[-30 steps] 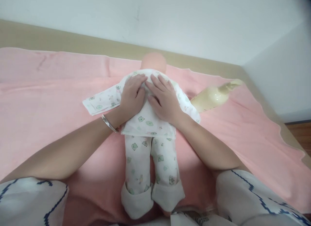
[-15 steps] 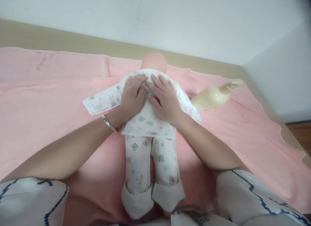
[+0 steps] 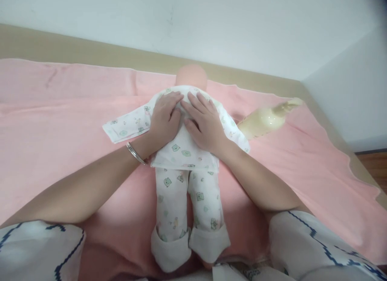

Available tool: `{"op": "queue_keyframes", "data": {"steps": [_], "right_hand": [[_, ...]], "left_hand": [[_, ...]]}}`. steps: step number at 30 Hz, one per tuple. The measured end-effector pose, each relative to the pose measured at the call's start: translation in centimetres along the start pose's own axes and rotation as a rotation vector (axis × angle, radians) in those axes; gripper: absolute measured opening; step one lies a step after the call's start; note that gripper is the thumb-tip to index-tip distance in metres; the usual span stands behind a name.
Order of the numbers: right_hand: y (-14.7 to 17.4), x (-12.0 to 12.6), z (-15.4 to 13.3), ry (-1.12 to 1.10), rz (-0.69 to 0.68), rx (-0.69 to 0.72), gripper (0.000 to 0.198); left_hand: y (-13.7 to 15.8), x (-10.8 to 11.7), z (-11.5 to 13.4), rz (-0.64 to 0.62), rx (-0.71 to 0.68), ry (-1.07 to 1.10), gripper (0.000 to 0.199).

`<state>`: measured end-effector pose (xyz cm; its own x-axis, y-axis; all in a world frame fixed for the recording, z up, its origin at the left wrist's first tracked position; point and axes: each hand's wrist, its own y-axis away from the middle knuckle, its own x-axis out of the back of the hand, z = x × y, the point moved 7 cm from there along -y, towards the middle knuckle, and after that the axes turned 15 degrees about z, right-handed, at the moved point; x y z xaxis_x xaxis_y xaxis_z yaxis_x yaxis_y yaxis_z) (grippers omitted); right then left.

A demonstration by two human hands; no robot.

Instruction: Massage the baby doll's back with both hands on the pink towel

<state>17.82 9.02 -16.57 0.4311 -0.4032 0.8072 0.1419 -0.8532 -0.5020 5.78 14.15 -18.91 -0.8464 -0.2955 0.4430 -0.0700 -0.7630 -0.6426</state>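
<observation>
A baby doll (image 3: 191, 74) lies face down, its bald head at the far end. It wears a white printed top (image 3: 184, 154) and matching trousers (image 3: 172, 196) with turned-up cuffs. My left hand (image 3: 165, 117) rests flat on the left of the doll's upper back, wrist ringed by a silver bangle (image 3: 136, 154). Beside it my right hand (image 3: 205, 121) lies flat on the right of the back, fingers spread. Both hands touch the top and hold nothing. One sleeve (image 3: 128, 123) stretches out to the left; the doll's face is hidden.
A pink cloth (image 3: 60, 123) covers the wooden surface (image 3: 90, 45), which meets a white wall (image 3: 211, 27) behind. To the right of the doll lies a pale yellow bottle-shaped item (image 3: 266, 121), its near end by the right sleeve.
</observation>
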Motion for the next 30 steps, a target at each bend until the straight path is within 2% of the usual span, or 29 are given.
{"op": "queue_keyframes", "data": {"steps": [30], "right_hand": [[0.02,-0.02,0.02,0.002,-0.004,-0.007,0.054]], "left_hand": [[0.11,0.18,0.28,-0.014,0.007,0.006,0.044]]}}
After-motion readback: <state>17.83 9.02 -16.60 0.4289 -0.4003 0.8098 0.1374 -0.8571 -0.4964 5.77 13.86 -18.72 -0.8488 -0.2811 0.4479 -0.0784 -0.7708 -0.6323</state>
